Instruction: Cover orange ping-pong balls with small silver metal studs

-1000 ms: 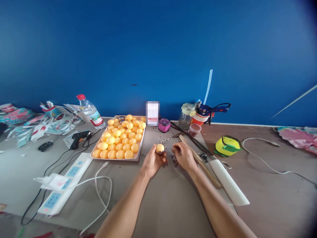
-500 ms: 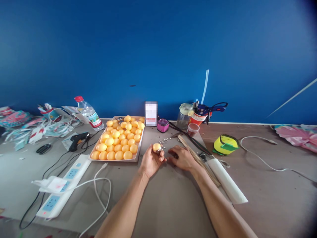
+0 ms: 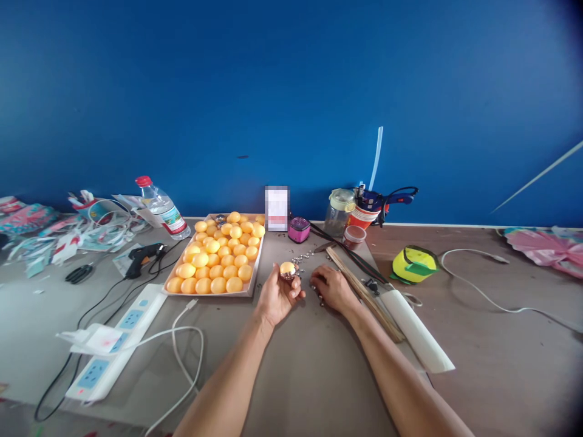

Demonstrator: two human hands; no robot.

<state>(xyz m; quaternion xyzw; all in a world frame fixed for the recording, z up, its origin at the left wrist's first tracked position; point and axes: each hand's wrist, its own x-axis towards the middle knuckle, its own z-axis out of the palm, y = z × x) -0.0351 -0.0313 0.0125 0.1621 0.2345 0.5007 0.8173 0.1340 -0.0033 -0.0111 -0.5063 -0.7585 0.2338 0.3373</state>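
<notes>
My left hand (image 3: 279,297) is closed around an orange ping-pong ball (image 3: 286,268) whose lower part is covered with small shiny silver pieces. Low over the table, my right hand (image 3: 334,287) has its fingers curled and drawn together, with tiny silver bits showing at the fingertips. Whatever lies between those fingers is mostly hidden. A loose scatter of small silver pieces (image 3: 304,258) lies just beyond both hands. To the left, a shallow box (image 3: 259,267) holds many orange ping-pong balls (image 3: 218,285), and one silver-covered ball (image 3: 221,219) sits near its back edge.
Sticks (image 3: 359,291) and a white roll (image 3: 416,331) lie right of my right arm. Behind stand a purple box (image 3: 299,230), a jar (image 3: 339,212) and a cup of tools (image 3: 364,217). A power strip (image 3: 116,346), glue gun (image 3: 140,260) and water bottle (image 3: 164,209) are left.
My right hand has shifted slightly and its fingers are more gathered, with silver bits now visible at the tips. My left hand keeps the ball in nearly the same spot.
</notes>
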